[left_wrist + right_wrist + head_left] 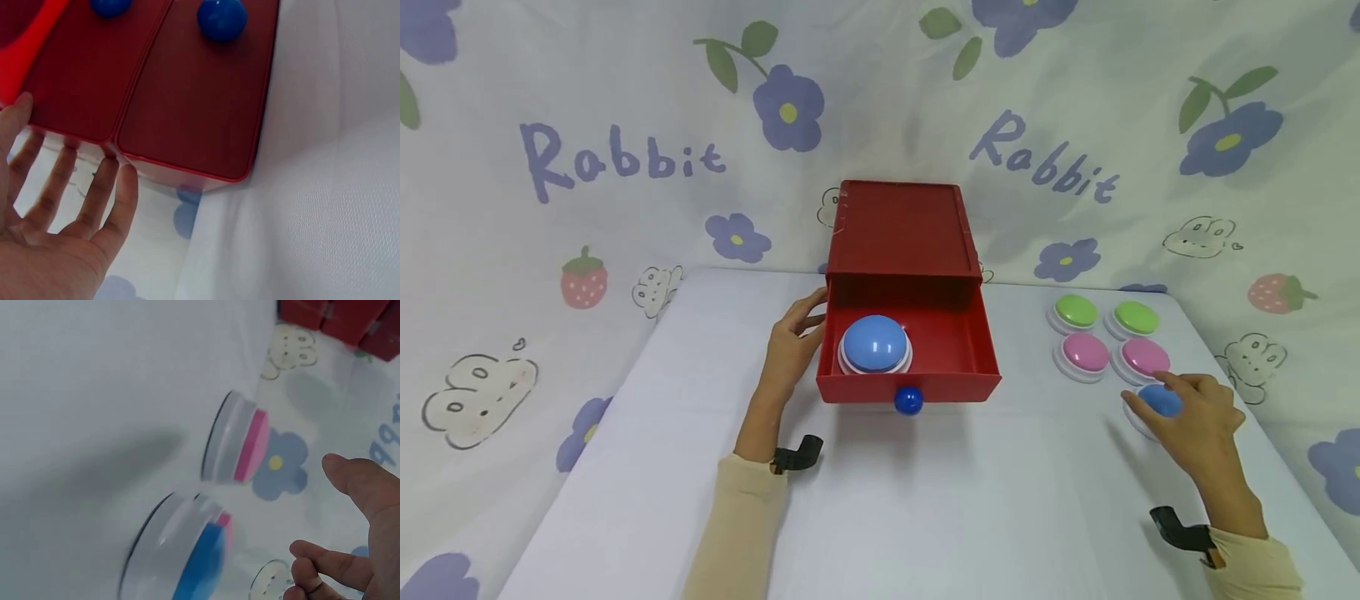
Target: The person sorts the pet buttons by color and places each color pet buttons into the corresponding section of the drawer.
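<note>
A red drawer cabinet [898,229] stands at the back middle, its top drawer [951,387] pulled out. Inside that drawer, on the left, sits a blue push button [876,343] with a white base. My left hand [790,346] is at the cabinet's left side, its fingertips right at the wall in the left wrist view. Over at the right, my right hand [1202,421] hovers above a second blue push button [1161,401] on the table. Its thumb and fingers are spread, apart from the button in the right wrist view.
Two pink push buttons [1086,352] and two green push buttons [1076,310] stand in rows behind the blue one at the table's right. Lower drawers [194,94] with blue knobs are closed. A patterned cloth [902,100] hangs behind the white table [1000,500].
</note>
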Available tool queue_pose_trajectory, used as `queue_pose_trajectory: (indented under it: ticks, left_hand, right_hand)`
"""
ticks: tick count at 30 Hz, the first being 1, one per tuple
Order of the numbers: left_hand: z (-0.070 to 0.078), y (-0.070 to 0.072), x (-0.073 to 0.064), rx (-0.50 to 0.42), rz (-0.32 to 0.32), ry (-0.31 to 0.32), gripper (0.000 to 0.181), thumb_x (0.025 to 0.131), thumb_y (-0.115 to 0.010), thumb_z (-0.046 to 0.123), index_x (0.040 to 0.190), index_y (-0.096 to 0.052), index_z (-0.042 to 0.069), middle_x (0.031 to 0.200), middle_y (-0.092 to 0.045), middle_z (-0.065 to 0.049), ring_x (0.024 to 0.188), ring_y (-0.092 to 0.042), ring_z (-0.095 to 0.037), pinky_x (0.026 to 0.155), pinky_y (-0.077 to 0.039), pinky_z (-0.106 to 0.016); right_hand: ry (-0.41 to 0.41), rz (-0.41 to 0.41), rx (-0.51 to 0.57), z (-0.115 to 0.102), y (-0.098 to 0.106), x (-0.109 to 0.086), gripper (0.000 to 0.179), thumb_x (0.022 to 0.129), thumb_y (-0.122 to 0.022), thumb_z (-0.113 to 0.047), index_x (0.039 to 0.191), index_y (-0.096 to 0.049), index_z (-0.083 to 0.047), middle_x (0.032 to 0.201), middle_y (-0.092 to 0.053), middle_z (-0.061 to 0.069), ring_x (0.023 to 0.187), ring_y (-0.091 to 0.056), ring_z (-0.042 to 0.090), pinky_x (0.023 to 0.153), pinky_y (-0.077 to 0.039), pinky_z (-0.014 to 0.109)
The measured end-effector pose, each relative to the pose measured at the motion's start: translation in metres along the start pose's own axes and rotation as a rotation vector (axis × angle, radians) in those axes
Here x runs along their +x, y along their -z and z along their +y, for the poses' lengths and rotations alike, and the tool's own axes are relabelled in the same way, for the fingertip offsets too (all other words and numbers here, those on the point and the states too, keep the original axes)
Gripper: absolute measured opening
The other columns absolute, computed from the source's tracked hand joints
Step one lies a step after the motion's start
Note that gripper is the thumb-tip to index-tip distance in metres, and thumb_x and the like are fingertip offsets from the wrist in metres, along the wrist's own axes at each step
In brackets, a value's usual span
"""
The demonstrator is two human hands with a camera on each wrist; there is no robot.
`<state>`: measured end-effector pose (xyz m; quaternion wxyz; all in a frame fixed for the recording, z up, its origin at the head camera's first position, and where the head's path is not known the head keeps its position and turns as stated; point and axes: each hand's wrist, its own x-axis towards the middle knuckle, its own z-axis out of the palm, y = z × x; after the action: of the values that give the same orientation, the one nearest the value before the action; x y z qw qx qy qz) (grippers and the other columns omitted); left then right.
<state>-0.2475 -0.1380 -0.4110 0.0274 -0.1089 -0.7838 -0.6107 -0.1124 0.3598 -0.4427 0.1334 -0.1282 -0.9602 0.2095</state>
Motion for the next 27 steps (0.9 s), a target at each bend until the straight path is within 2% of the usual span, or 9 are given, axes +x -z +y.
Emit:
queue_pose_trajectory:
  ticks: [7, 12, 18, 23, 27]
  left_hand:
    - [-0.002, 0.0, -0.003, -0.004, -0.007, 0.022, 0.057, 0.099, -0.062, 0.02, 0.153, -0.043, 0.016, 0.149, -0.046, -0.008, 0.126, -0.054, -0.032, 0.095, -0.053, -0.044]
    - [-0.011, 0.001, 0.003, 0.006, 0.001, -0.007, 0.055, 0.1, -0.061, 0.019, 0.152, -0.044, 0.014, 0.148, -0.047, -0.009, 0.126, -0.054, -0.034, 0.095, -0.053, -0.046]
    - [-0.032, 0.001, 0.012, 0.004, 0.011, -0.006, 0.057, 0.098, -0.064, 0.028, 0.152, -0.045, 0.028, 0.149, -0.047, 0.001, 0.125, -0.055, -0.027, 0.093, -0.054, -0.044]
    - [-0.036, 0.001, 0.012, 0.016, 0.015, -0.007, 0.057, 0.097, -0.065, 0.035, 0.15, -0.046, 0.034, 0.147, -0.048, 0.005, 0.124, -0.056, -0.024, 0.092, -0.055, -0.042]
    - [-0.036, 0.0, 0.012, 0.016, 0.021, -0.007, 0.058, 0.096, -0.066, 0.038, 0.15, -0.046, 0.035, 0.147, -0.048, 0.005, 0.124, -0.056, -0.024, 0.091, -0.055, -0.042]
  right_hand:
    - [-0.055, -0.044, -0.096, 0.029, 0.003, -0.005, 0.082, 0.089, -0.069, -0.053, 0.134, -0.048, 0.013, 0.122, -0.035, 0.038, 0.116, -0.027, 0.061, 0.086, -0.021, 0.074]
    - [-0.09, -0.067, -0.124, 0.039, 0.003, -0.006, 0.089, 0.087, -0.07, -0.056, 0.136, -0.045, 0.014, 0.122, -0.034, 0.038, 0.115, -0.028, 0.059, 0.082, -0.024, 0.071]
    - [-0.12, -0.098, -0.136, 0.048, 0.003, -0.007, 0.094, 0.086, -0.07, -0.059, 0.136, -0.042, 0.016, 0.121, -0.032, 0.039, 0.114, -0.026, 0.059, 0.081, -0.023, 0.07]
    - [-0.127, -0.114, -0.148, 0.053, 0.0, -0.006, 0.097, 0.085, -0.07, -0.06, 0.136, -0.041, 0.017, 0.119, -0.032, 0.039, 0.113, -0.026, 0.059, 0.081, -0.023, 0.071]
    - [-0.142, -0.134, -0.156, 0.054, -0.001, -0.004, 0.099, 0.084, -0.069, -0.062, 0.137, -0.04, 0.017, 0.118, -0.031, 0.04, 0.114, -0.025, 0.059, 0.083, -0.022, 0.073]
